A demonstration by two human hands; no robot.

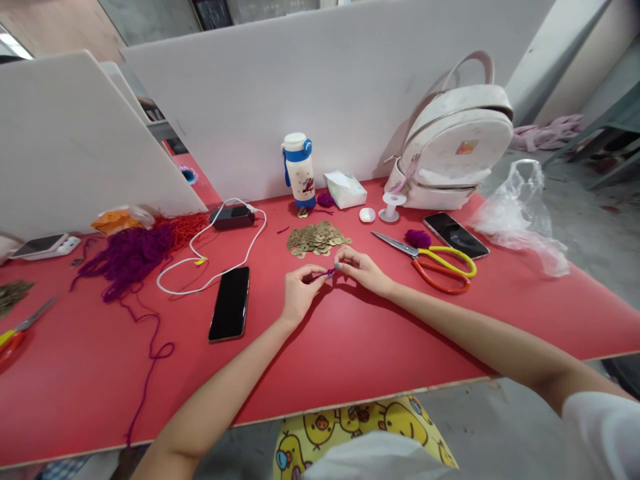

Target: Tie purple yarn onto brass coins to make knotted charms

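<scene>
The left hand and the right hand meet fingertip to fingertip, each grip pinched on one end of a short purple thread. The thread runs left to right between them, nearly level, just above the red worktop. Just beyond lies a heap of brass coins. A black phone rests to the left, scissors to the right.

left hand pinching | right hand pinching | fingertips meeting
</scene>
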